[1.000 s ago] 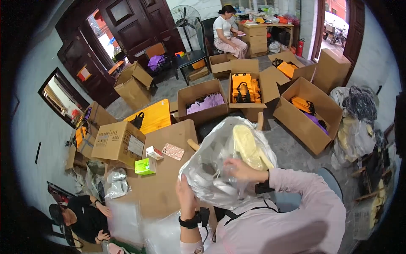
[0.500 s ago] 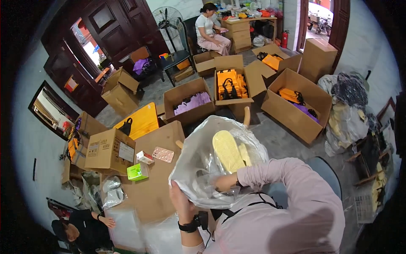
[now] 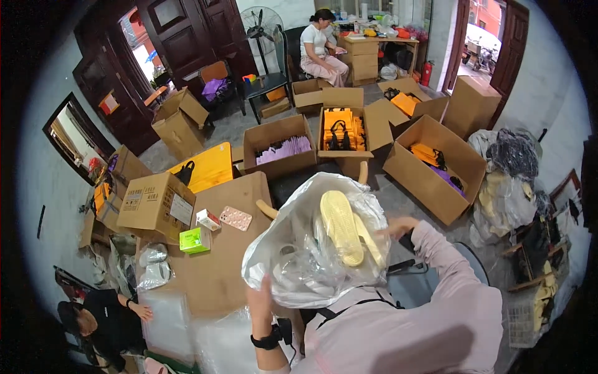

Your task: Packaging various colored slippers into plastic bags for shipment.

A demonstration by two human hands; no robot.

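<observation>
Clearly a light, floppy load: the clear plastic bag sits at centre frame, over the brown cardboard tabletop, w/ a pale yellow slipper inside. Left hand is clamped on the bag's lower edge; right hand presses its right side, fingers spread (full grip can't be told). Film looks slick and crinkly, prob. tears easily; best held by the bunched edge, w/ support under the slipper.
</observation>
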